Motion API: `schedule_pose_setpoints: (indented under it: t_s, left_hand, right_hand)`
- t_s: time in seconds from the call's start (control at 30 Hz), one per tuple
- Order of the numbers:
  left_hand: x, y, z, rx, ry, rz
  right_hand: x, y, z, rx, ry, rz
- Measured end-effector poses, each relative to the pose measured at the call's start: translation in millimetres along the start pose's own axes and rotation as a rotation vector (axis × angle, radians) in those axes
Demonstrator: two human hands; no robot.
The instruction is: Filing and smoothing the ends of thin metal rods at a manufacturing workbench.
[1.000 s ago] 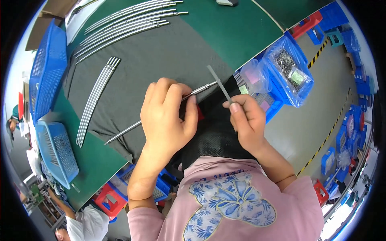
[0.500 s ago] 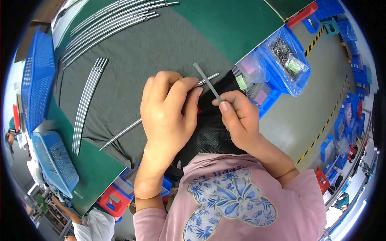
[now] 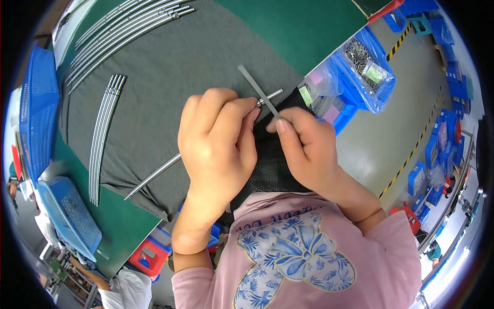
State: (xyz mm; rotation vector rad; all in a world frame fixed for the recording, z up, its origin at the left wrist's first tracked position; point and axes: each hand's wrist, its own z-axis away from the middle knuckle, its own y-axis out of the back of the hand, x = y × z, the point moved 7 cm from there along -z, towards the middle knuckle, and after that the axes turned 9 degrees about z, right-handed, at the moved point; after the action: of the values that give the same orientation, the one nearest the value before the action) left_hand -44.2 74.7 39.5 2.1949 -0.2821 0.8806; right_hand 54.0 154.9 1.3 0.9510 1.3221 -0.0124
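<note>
My left hand (image 3: 216, 139) is closed around a thin shiny metal rod (image 3: 154, 175), whose lower end slants down left over the cloth. The rod's stepped tip sticks out past my left thumb and fingers, toward the upper right. My right hand (image 3: 309, 149) pinches a slim flat grey file-like bar (image 3: 251, 81) between thumb and fingers. This bar lies across the rod near its tip, its free end pointing up left. My left fingers hide the rod's middle.
A dark grey cloth (image 3: 170, 77) covers much of the green table (image 3: 288, 26). On it lie a rod bundle (image 3: 105, 134) and more rods (image 3: 128, 33). Blue baskets (image 3: 38, 113) line the left. Bagged metal parts fill a blue bin (image 3: 383, 98) at the right.
My right hand has pushed the grey bar up and left across the rod. The left hand still grips the rod in nearly the same place. The whole view has shifted slightly.
</note>
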Motion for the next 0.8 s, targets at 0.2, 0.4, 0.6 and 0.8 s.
schedule_pose_setpoints:
  t_s: [0.2,0.4,0.6,0.8]
  left_hand:
    - [-0.8,-4.1,1.4,0.000,-0.013,0.006]
    - [-1.8,-2.4,-1.0,-0.006,-0.027,0.000]
    - [-0.2,0.4,1.4,0.010,-0.038,-0.003]
    - [-0.8,-3.3,2.3,-0.022,-0.028,0.006]
  right_hand:
    - [5.0,-2.7,8.2,0.030,0.022,0.022]
    - [13.4,-7.8,19.9,0.040,0.013,0.043]
    - [1.6,-10.8,6.7,0.030,0.046,0.112]
    - [6.3,-7.0,21.0,0.101,0.086,0.102]
